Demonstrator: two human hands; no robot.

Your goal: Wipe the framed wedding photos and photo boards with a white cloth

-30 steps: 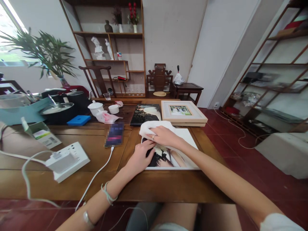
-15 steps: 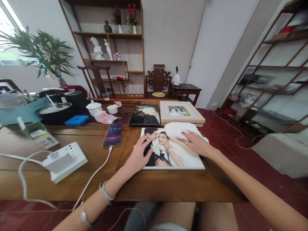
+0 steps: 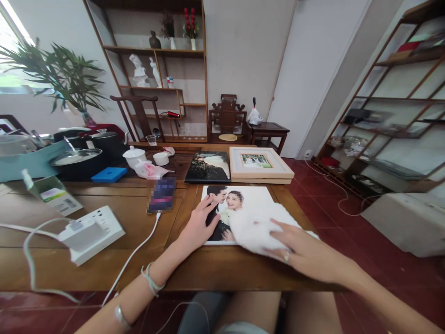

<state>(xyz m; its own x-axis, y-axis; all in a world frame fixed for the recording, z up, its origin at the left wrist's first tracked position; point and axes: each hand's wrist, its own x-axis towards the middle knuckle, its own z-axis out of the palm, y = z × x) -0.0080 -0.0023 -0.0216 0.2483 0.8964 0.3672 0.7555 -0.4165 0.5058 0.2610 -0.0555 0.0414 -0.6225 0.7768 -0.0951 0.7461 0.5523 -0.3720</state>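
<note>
A large unframed wedding photo print (image 3: pixel 250 199) lies flat on the wooden table (image 3: pixel 104 260) in front of me. My left hand (image 3: pixel 200 225) rests on the print's left edge with fingers spread, pressing it down. My right hand (image 3: pixel 302 253) lies flat on a white cloth (image 3: pixel 255 229), which covers the print's near right corner.
Behind the print lie a dark photo print (image 3: pixel 208 167) and a stacked light wooden frame (image 3: pixel 259 163). A phone (image 3: pixel 162 195) on a white cable sits to the left, then a power strip (image 3: pixel 88 232). Teaware, pots and a blue pad crowd the far left.
My right hand has swept the white cloth from the print's far left, across to its far right, then down to the near right corner. The left hand stayed on the left edge.
</note>
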